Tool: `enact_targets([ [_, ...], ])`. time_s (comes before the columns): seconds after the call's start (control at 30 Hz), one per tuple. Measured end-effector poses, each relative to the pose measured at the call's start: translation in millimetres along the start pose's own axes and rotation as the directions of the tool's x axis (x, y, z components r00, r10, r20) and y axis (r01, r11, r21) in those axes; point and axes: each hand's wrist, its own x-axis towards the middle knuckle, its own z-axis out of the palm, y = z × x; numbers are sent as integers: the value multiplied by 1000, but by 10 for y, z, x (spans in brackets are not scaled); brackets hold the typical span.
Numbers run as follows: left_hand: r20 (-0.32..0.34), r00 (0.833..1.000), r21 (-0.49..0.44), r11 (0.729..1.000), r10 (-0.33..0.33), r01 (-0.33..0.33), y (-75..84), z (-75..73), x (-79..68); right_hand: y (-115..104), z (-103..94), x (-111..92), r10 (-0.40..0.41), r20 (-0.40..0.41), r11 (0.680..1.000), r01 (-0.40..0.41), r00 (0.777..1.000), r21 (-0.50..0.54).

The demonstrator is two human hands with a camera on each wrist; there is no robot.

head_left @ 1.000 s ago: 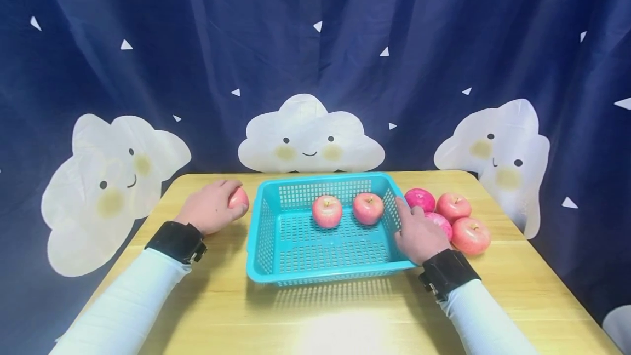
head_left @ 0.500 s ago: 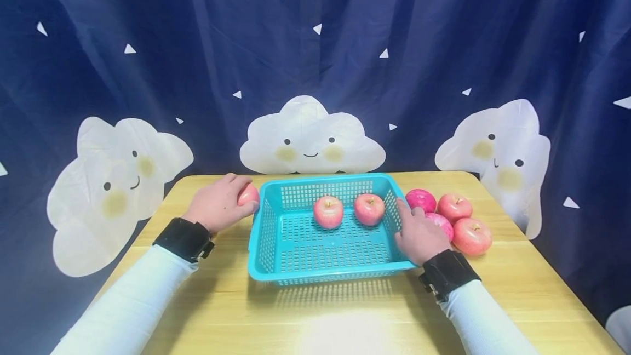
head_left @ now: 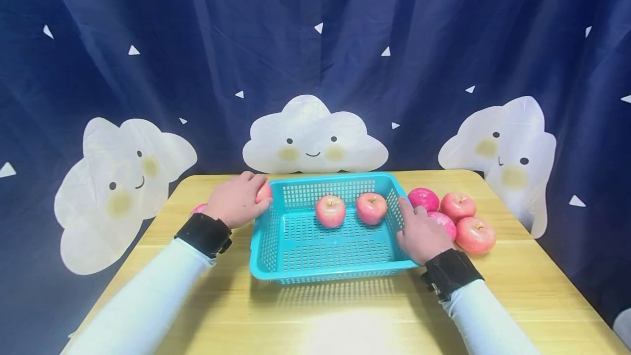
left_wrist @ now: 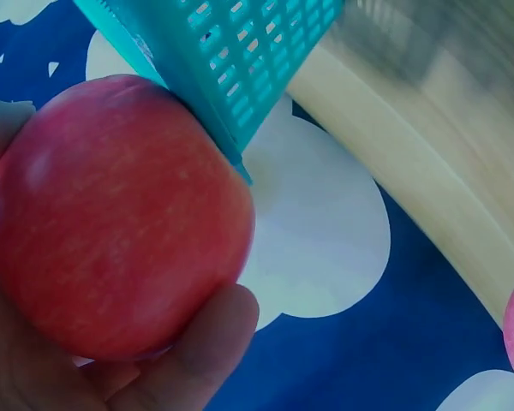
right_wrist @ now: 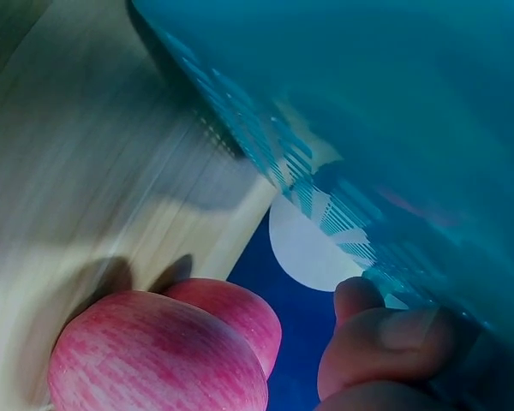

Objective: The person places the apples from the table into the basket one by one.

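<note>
My left hand (head_left: 236,200) grips a red apple (left_wrist: 120,218) at the left rim of a turquoise plastic basket (head_left: 335,273). In the left wrist view the apple sits against or just before the basket's corner, fingers and thumb round it. My right hand (head_left: 425,236) holds the basket's right rim, with curled fingers (right_wrist: 385,342) by the wall in the right wrist view. Inside the basket stand two apples, one near the middle (head_left: 330,211) and one to its right (head_left: 372,209).
Right of the basket lie several apples, including a pale red apple (head_left: 475,235) and a deep pink apple (head_left: 423,200). Another apple (head_left: 199,209) shows partly behind my left hand. All rest on a wooden table (head_left: 222,311), with a dark blue cloud-patterned curtain (head_left: 315,59) behind.
My left hand has carried its apple rightward to the basket's left rim, uncovering part of another apple behind it. The right hand stays on the rim.
</note>
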Motion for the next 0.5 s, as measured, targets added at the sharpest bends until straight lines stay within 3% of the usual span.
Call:
enact_targets([
  [0.33, -97, 987, 25, 992, 129, -127, 236, 206, 130, 53, -14, -3, 10, -7, 1000, -10, 1000, -9],
  [0.4, -74, 985, 14, 988, 154, -153, 284, 262, 147, 43, 0, -3, 9, -12, 1000, -9, 1000, -11],
  [0.5, 16, 989, -18, 989, 146, -146, 316, 327, 148, 11, 18, 2, 6, -8, 1000, -6, 1000, -7],
])
